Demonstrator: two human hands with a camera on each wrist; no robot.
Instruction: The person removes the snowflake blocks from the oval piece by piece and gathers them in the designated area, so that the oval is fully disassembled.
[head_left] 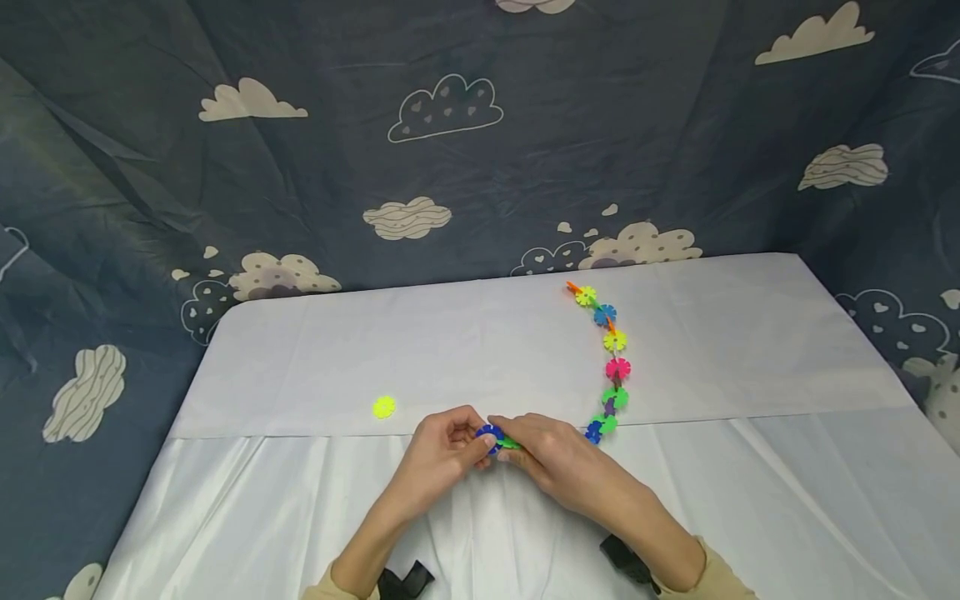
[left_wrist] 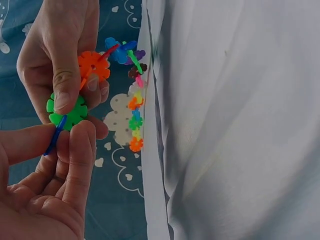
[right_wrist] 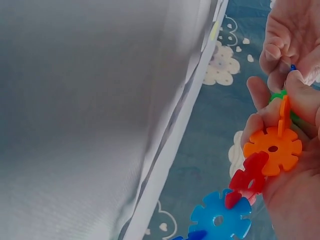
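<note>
A dark blue notched plastic disc (head_left: 490, 434) is pinched by my left hand (head_left: 441, 448), thumb and fingers at its edge. My right hand (head_left: 553, 457) pinches a green notched disc (left_wrist: 76, 114). In the left wrist view the blue disc stands edge-on against the green one's rim, crossing it. Beyond the green disc, a chain of linked discs runs out past my right hand: an orange disc (right_wrist: 274, 150), then a red disc (right_wrist: 248, 176) and a light blue disc (right_wrist: 220, 217). Further along, it curves away over the table, with a pink disc (head_left: 618, 368) in it.
One loose yellow disc (head_left: 384, 407) lies on the white-covered table (head_left: 300, 358), left of my hands. The chain's far end has an orange disc (head_left: 573, 287) near the back edge. A dark cloud-print cloth (head_left: 450, 175) hangs behind the table.
</note>
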